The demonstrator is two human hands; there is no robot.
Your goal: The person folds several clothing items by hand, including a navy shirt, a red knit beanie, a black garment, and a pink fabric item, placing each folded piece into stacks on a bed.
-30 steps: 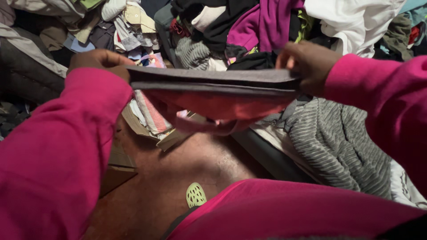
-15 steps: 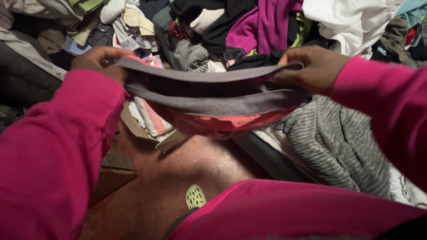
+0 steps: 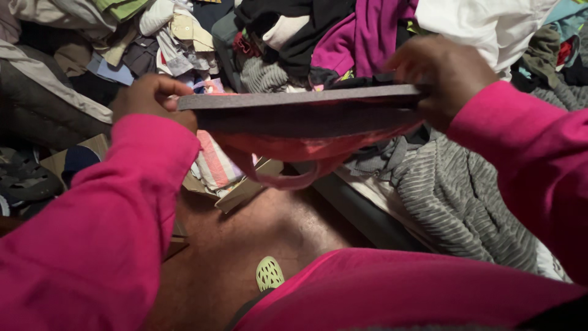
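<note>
Item: small red garment [image 3: 294, 147] with grey waistband [image 3: 300, 98].
Position: held in air above brown floor [image 3: 257, 227], in front of mixed clothes heap [image 3: 343, 37]; grey ribbed fabric [image 3: 459, 196] lies just right of it.
Left hand [image 3: 150, 98]: fingers closed, pinching left end of waistband.
Right hand [image 3: 444, 70]: fingers closed, gripping right end.
Condition: waistband pulled taut, flat, level; red body hangs below in loose loop.
Progress, judged: garment picked out and straightened; not yet folded or set down; heap largely unsorted.
Other: pale green perforated object [image 3: 269, 273] on floor.

1 head-worn view, looking steeply down, close above the hands, facing a clothes pile [image 3: 343, 37]
</note>
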